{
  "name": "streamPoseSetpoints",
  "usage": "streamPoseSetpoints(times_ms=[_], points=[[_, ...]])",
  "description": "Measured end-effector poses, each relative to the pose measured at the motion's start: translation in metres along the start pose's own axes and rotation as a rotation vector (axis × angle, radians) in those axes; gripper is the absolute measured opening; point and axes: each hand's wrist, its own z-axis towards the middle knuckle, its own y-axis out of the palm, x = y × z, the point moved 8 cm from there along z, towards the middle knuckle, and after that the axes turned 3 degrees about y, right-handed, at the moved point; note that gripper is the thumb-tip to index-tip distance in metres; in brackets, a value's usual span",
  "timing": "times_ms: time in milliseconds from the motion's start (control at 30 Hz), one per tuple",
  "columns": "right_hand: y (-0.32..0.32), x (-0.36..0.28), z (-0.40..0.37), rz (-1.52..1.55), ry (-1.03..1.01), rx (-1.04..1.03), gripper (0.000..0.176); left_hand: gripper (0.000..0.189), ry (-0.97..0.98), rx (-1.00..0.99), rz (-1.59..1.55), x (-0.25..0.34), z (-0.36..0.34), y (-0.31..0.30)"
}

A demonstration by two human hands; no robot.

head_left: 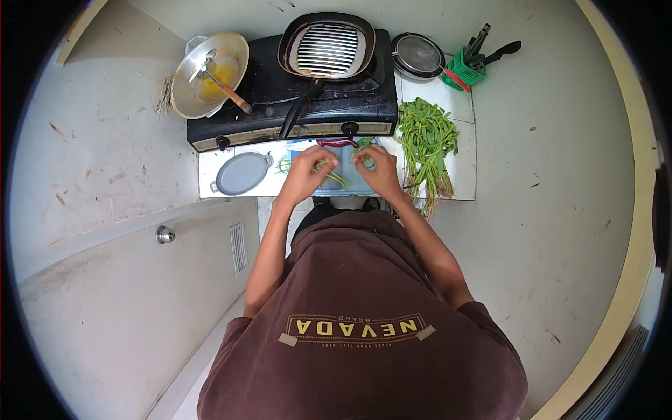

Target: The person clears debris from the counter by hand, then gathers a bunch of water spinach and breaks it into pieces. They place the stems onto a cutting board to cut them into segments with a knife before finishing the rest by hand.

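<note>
Over a blue board or tray point(364, 187) at the counter's front, both of my hands work on leafy greens. My left hand point(303, 175) is closed around thin green stems point(336, 179) that stick out to its right. Pinched between the fingers of my right hand point(381, 173) is a green leafy piece point(365, 161), partly covered by the fingers. Dark red chilies point(338, 142) lie just beyond, at the far edge of the board. A big bunch of leafy greens point(425, 140), roots toward me, rests on the white tiles to the right.
Behind the board stands a black gas stove point(266, 115) bearing a grill pan point(325, 49) with its handle toward me. A wok point(183, 94) with a ladle sits left. A grey oval dish point(241, 173), a strainer point(418, 54) and a green utensil basket point(462, 68) are nearby.
</note>
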Motion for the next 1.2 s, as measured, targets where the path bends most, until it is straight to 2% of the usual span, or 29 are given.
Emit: streamPoseSetpoints(times_ms=[67,100,200,233,333,433,500,600,633,767,867,900,1000,1133,1200], points=[[-0.002,0.028,0.004,-0.067,0.063,0.079,0.011,0.010,-0.035,0.176,-0.109,-0.016,-0.005,-0.010],[-0.001,0.037,0.006,-0.132,0.049,0.079,0.011,0.013,-0.067,0.232,-0.077,-0.028,-0.008,-0.013],[0.002,0.052,0.011,-0.364,0.004,0.077,0.010,0.011,-0.105,0.418,-0.337,-0.059,-0.018,-0.019],[0.007,0.056,0.013,-0.431,-0.019,0.031,0.017,0.013,-0.135,0.446,-0.486,-0.069,-0.023,-0.018],[0.015,0.038,0.007,-0.470,-0.125,0.126,0.027,0.016,-0.320,0.574,-0.687,-0.092,-0.042,-0.019],[0.034,0.019,-0.001,-0.326,-0.164,0.004,0.036,0.015,-0.383,0.696,-0.961,-0.129,-0.061,-0.013],[0.055,0.011,-0.007,-0.171,-0.139,-0.221,0.036,0.014,-0.477,0.805,-1.235,-0.153,-0.072,-0.007],[0.085,0.013,-0.017,-0.008,-0.037,-0.510,0.037,0.026,-0.607,0.975,-1.617,-0.196,-0.087,0.009],[0.093,0.017,-0.019,0.048,0.013,-0.574,0.037,0.032,-0.582,1.010,-1.758,-0.204,-0.088,0.012],[0.109,0.038,-0.022,0.160,0.217,-0.689,0.036,0.029,-0.597,0.971,-1.664,-0.229,-0.089,0.014],[0.105,0.051,-0.019,0.128,0.244,-0.528,0.027,0.030,-0.569,0.864,-1.152,-0.228,-0.083,-0.001],[0.104,0.054,-0.016,0.048,0.198,-0.485,0.026,0.024,-0.589,0.899,-0.963,-0.227,-0.081,-0.005],[0.101,0.064,-0.013,-0.124,0.112,-0.369,0.023,0.021,-0.437,0.615,-0.109,-0.221,-0.056,-0.032],[0.098,0.070,-0.015,-0.172,0.128,-0.316,0.022,0.025,-0.217,0.340,0.265,-0.209,-0.031,-0.037],[0.099,0.071,-0.016,-0.201,0.130,-0.297,0.023,0.023,-0.167,0.270,0.399,-0.207,-0.026,-0.036]])
